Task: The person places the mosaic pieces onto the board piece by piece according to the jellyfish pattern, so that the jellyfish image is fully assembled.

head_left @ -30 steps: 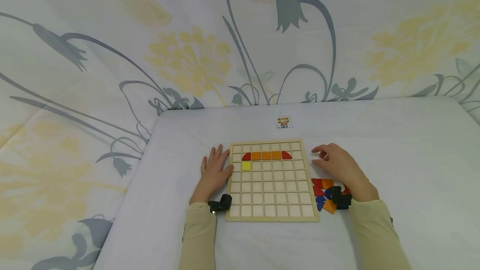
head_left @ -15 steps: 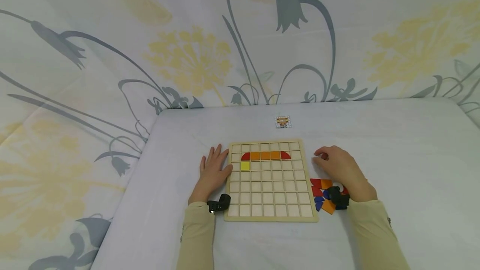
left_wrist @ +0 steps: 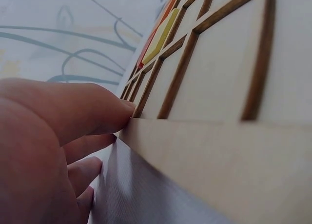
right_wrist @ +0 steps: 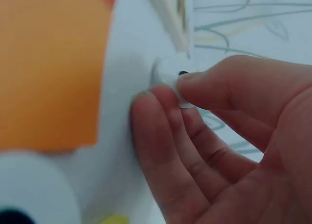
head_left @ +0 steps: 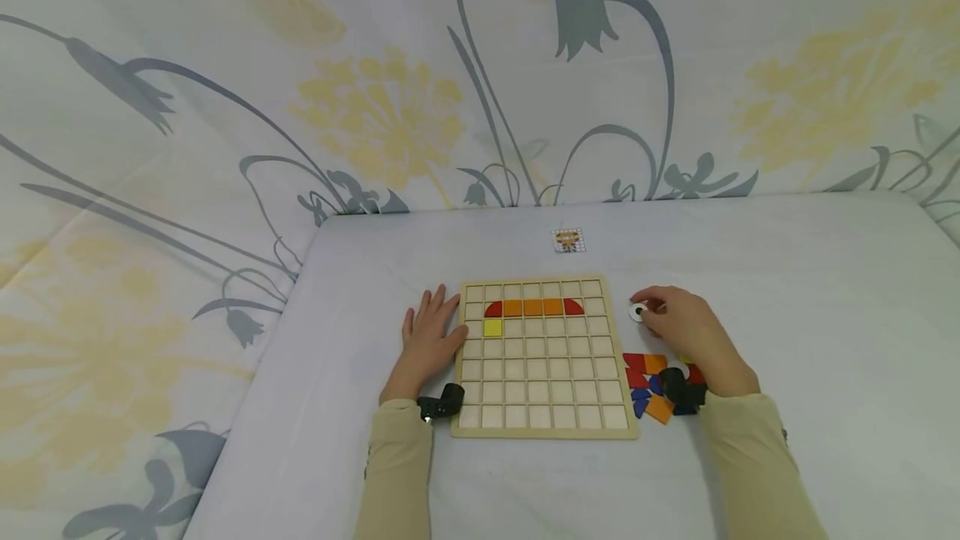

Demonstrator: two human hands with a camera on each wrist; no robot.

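My right hand (head_left: 688, 330) pinches a round white disc (head_left: 637, 312) with a black dot, between thumb and fingertips, just right of the wooden grid board. In the right wrist view the disc (right_wrist: 168, 70) is partly covered by the fingers. My left hand (head_left: 429, 348) lies with fingers extended along the board's left edge, its thumb touching the rim. The grid board (head_left: 543, 433) bears a row of orange squares (head_left: 532, 307) between two red quarter-round pieces (head_left: 494, 309). Below the left end of that row lies a yellow square (head_left: 492, 327).
Loose red, orange and blue pieces (head_left: 659, 410) lie right of the board, partly under my right wrist. Among them is another white disc (right_wrist: 36, 194), near a large orange piece (right_wrist: 53, 68). A small pattern card (head_left: 568, 240) lies behind the board.
The white disc has come into view between my right fingertips, where it did not show before. My left hand and the pieces on the board have stayed put.
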